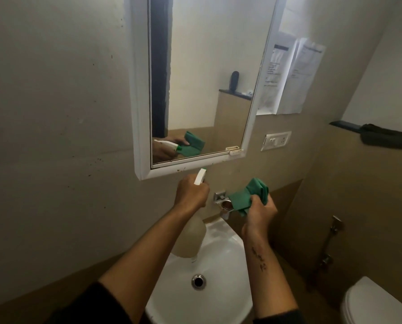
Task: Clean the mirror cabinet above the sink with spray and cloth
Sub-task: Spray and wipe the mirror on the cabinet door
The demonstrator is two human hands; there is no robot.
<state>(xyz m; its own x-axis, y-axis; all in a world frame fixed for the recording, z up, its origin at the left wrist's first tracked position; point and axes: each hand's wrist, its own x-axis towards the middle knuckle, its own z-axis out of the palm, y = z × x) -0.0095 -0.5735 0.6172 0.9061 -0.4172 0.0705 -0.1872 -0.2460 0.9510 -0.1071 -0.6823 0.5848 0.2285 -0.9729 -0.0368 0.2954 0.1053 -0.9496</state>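
The white-framed mirror cabinet [202,90] hangs on the wall above the white sink [223,260]. My left hand [190,192] grips the neck of a spray bottle [189,237], whose white nozzle points up at the cabinet's lower edge. The bottle's cloudy body hangs below my fist over the basin. My right hand [259,212] holds a bunched green cloth [251,195] just right of the bottle, in front of the chrome tap [223,204]. Both hands, the bottle and the cloth show reflected in the mirror's bottom left corner.
A switch plate [276,140] sits on the wall right of the cabinet, with papers [298,76] stuck above it. A dark shelf with a dark cloth [387,135] is at right. A toilet [382,305] and a hand sprayer [334,226] stand at the lower right.
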